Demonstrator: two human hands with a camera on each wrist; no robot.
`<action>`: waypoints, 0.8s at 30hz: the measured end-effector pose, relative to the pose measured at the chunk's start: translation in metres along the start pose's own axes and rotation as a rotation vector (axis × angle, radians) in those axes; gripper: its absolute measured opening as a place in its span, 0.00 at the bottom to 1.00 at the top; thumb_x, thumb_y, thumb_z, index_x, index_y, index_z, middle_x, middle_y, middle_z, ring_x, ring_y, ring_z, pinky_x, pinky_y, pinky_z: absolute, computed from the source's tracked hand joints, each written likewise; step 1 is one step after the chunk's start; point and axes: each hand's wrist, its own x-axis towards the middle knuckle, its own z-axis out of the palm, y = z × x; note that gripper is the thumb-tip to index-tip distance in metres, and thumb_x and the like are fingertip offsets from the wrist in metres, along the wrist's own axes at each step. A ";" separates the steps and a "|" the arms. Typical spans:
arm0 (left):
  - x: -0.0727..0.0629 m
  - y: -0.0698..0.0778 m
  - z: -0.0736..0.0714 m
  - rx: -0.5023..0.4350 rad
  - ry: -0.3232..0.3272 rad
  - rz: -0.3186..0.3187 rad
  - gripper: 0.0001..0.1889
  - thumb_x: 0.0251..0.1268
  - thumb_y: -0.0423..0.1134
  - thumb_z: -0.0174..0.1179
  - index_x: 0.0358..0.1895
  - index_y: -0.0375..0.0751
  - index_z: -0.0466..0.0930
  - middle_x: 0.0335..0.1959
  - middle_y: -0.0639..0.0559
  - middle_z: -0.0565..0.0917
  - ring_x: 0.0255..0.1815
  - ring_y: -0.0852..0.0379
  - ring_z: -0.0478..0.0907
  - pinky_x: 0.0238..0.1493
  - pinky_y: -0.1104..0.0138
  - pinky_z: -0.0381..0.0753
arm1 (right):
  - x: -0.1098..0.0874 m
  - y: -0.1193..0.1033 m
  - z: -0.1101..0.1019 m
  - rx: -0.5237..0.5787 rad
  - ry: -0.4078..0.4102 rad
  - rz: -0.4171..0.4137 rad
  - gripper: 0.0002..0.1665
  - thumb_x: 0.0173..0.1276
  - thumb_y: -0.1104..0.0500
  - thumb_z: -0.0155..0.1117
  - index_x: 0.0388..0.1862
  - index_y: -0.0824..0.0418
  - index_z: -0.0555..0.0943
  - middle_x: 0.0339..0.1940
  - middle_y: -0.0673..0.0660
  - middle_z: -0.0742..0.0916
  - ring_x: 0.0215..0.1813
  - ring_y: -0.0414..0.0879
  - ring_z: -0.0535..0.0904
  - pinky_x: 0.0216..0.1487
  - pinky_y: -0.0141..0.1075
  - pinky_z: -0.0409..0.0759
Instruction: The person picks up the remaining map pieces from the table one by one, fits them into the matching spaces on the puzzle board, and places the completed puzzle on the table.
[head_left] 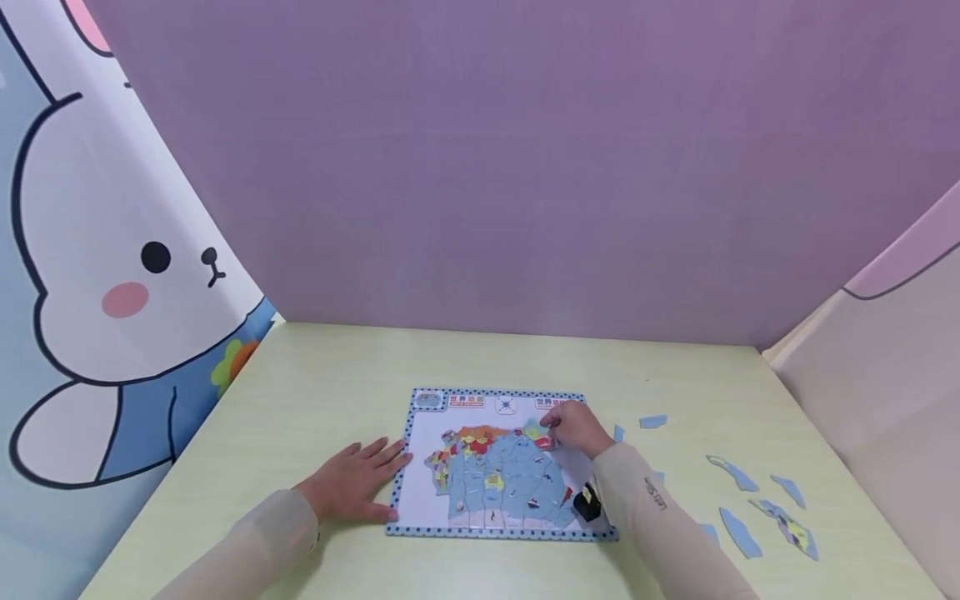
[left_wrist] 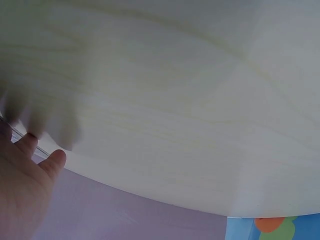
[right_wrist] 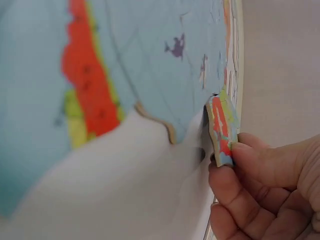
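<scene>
Filling the top of my head view, a purple wall (head_left: 525, 167) stands behind a pale wood-grain table (head_left: 337, 375). To the left I see a panel (head_left: 90, 250) printed with a white rabbit in blue. On the near part of the tabletop lies a puzzle board (head_left: 426, 432), white inside a dotted blue border. Within it I can make out the fitted map section (head_left: 513, 471), mostly blue, with coloured land along its far and left sides. Out to the right, several loose pieces (head_left: 740, 533) lie scattered on the table, mainly blue. I have the left hand (head_left: 356, 483) at the board's left edge, fingers spread wide, fingertips resting on the border. The right hand (head_left: 581, 427) is over the far right part of the map, its grip narrow: thumb and fingers pinch a red-and-yellow piece (right_wrist: 220, 127). My right wrist view shows that piece tilted over the board, near the fitted section's edge; whether it touches its neighbours I cannot tell.
</scene>
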 end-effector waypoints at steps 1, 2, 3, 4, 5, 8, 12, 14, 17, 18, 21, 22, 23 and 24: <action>0.000 0.000 0.000 0.001 -0.002 -0.002 0.49 0.53 0.77 0.47 0.74 0.51 0.58 0.76 0.53 0.56 0.75 0.45 0.50 0.68 0.43 0.55 | 0.000 -0.001 0.000 -0.007 0.000 -0.003 0.10 0.60 0.74 0.63 0.39 0.67 0.86 0.42 0.60 0.85 0.44 0.51 0.80 0.47 0.43 0.80; 0.000 0.000 0.000 0.004 -0.004 -0.003 0.49 0.53 0.77 0.47 0.74 0.51 0.57 0.76 0.53 0.56 0.76 0.45 0.49 0.68 0.43 0.55 | 0.000 -0.001 0.000 -0.014 -0.001 -0.003 0.10 0.60 0.74 0.63 0.39 0.67 0.86 0.42 0.60 0.85 0.44 0.52 0.80 0.47 0.43 0.80; 0.000 0.000 0.000 0.008 -0.005 -0.003 0.49 0.53 0.77 0.47 0.74 0.51 0.57 0.76 0.53 0.56 0.76 0.45 0.49 0.68 0.43 0.55 | 0.000 -0.002 -0.001 -0.016 -0.001 0.001 0.10 0.59 0.74 0.64 0.38 0.67 0.86 0.42 0.60 0.85 0.45 0.52 0.80 0.47 0.43 0.80; 0.000 0.000 0.001 0.010 -0.005 -0.004 0.49 0.53 0.77 0.47 0.74 0.51 0.57 0.76 0.53 0.56 0.76 0.45 0.49 0.68 0.43 0.55 | -0.001 -0.003 -0.001 -0.021 0.000 0.006 0.10 0.59 0.74 0.64 0.38 0.67 0.86 0.42 0.60 0.85 0.45 0.52 0.80 0.48 0.44 0.80; 0.000 0.001 0.000 0.011 -0.006 -0.006 0.49 0.53 0.77 0.47 0.74 0.51 0.57 0.76 0.54 0.56 0.76 0.45 0.49 0.68 0.43 0.55 | -0.001 -0.003 -0.001 -0.028 0.001 0.009 0.09 0.59 0.74 0.64 0.38 0.67 0.86 0.43 0.60 0.85 0.46 0.53 0.80 0.49 0.44 0.80; 0.001 0.001 0.001 0.013 -0.008 -0.010 0.48 0.53 0.76 0.48 0.74 0.52 0.58 0.76 0.54 0.56 0.76 0.46 0.49 0.68 0.43 0.55 | -0.001 -0.006 -0.001 -0.042 -0.002 0.010 0.10 0.58 0.74 0.64 0.38 0.67 0.86 0.44 0.60 0.85 0.47 0.54 0.79 0.50 0.47 0.79; 0.001 0.000 0.001 0.011 -0.006 -0.008 0.48 0.54 0.76 0.48 0.74 0.51 0.58 0.76 0.54 0.56 0.76 0.45 0.49 0.68 0.43 0.55 | 0.000 -0.008 -0.002 -0.056 -0.008 0.006 0.11 0.57 0.74 0.64 0.39 0.68 0.86 0.45 0.61 0.84 0.48 0.55 0.79 0.50 0.47 0.79; 0.001 0.000 0.001 0.014 -0.005 -0.008 0.48 0.54 0.76 0.48 0.74 0.52 0.57 0.76 0.54 0.56 0.76 0.46 0.49 0.68 0.43 0.56 | 0.001 -0.007 -0.001 -0.056 -0.005 0.008 0.11 0.58 0.74 0.64 0.39 0.68 0.86 0.45 0.62 0.84 0.47 0.55 0.79 0.49 0.47 0.79; 0.004 -0.001 -0.001 0.010 -0.003 -0.003 0.48 0.54 0.76 0.48 0.75 0.52 0.57 0.76 0.55 0.55 0.76 0.46 0.49 0.68 0.43 0.55 | 0.003 -0.004 -0.002 -0.060 0.002 0.017 0.11 0.57 0.74 0.65 0.39 0.67 0.86 0.45 0.61 0.84 0.47 0.54 0.79 0.49 0.47 0.79; 0.004 -0.002 -0.002 0.007 -0.003 0.001 0.48 0.54 0.76 0.48 0.75 0.52 0.57 0.76 0.55 0.55 0.76 0.46 0.49 0.68 0.43 0.55 | 0.005 -0.004 -0.003 -0.059 0.003 0.020 0.11 0.57 0.74 0.65 0.39 0.67 0.86 0.45 0.61 0.84 0.46 0.54 0.79 0.49 0.47 0.79; 0.003 -0.002 -0.002 -0.019 -0.002 0.013 0.48 0.54 0.76 0.48 0.74 0.51 0.57 0.76 0.54 0.56 0.75 0.45 0.50 0.68 0.43 0.56 | 0.006 -0.001 -0.002 -0.058 -0.011 0.011 0.11 0.57 0.73 0.66 0.39 0.66 0.86 0.44 0.60 0.84 0.46 0.53 0.79 0.48 0.46 0.79; 0.003 -0.003 -0.001 -0.025 0.001 0.023 0.48 0.54 0.76 0.48 0.74 0.50 0.58 0.75 0.53 0.57 0.75 0.44 0.50 0.67 0.42 0.56 | 0.006 0.000 -0.001 -0.058 -0.016 0.006 0.11 0.57 0.73 0.66 0.39 0.66 0.86 0.44 0.60 0.84 0.46 0.53 0.79 0.48 0.45 0.80; 0.004 -0.003 0.000 -0.025 0.010 0.038 0.48 0.54 0.76 0.47 0.74 0.49 0.58 0.75 0.52 0.57 0.75 0.43 0.51 0.67 0.42 0.57 | 0.005 0.002 -0.001 -0.056 -0.016 0.001 0.11 0.57 0.73 0.66 0.40 0.66 0.86 0.43 0.59 0.84 0.45 0.53 0.79 0.47 0.45 0.80; 0.005 -0.001 0.001 -0.034 0.012 0.051 0.49 0.55 0.76 0.47 0.74 0.49 0.58 0.75 0.51 0.57 0.75 0.43 0.51 0.67 0.42 0.58 | 0.004 0.004 -0.002 -0.058 -0.014 0.000 0.11 0.57 0.73 0.66 0.39 0.66 0.85 0.42 0.59 0.84 0.45 0.52 0.79 0.47 0.45 0.80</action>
